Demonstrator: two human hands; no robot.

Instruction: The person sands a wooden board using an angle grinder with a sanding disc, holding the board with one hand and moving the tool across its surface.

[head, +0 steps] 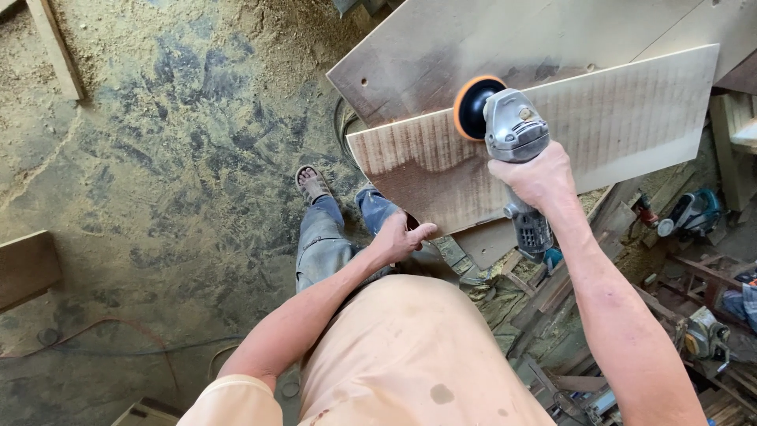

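Observation:
My right hand (535, 175) grips a grey angle grinder (514, 130) fitted with an orange-rimmed black sanding disc (474, 105). The disc is tilted on edge over a long pale wooden board (623, 118). That board lies across a larger, darker board (441, 47). My left hand (404, 237) rests at the near edge of the pale board, fingers curled against it. The left end of the pale board looks darker and streaked.
The floor (158, 158) is covered in sawdust, with a cable (102, 339) running across it. Wood planks (55, 47) lie at the top left and left edge. Scrap wood and power tools (690, 213) are piled at the right. My sandalled foot (313, 183) stands beside the boards.

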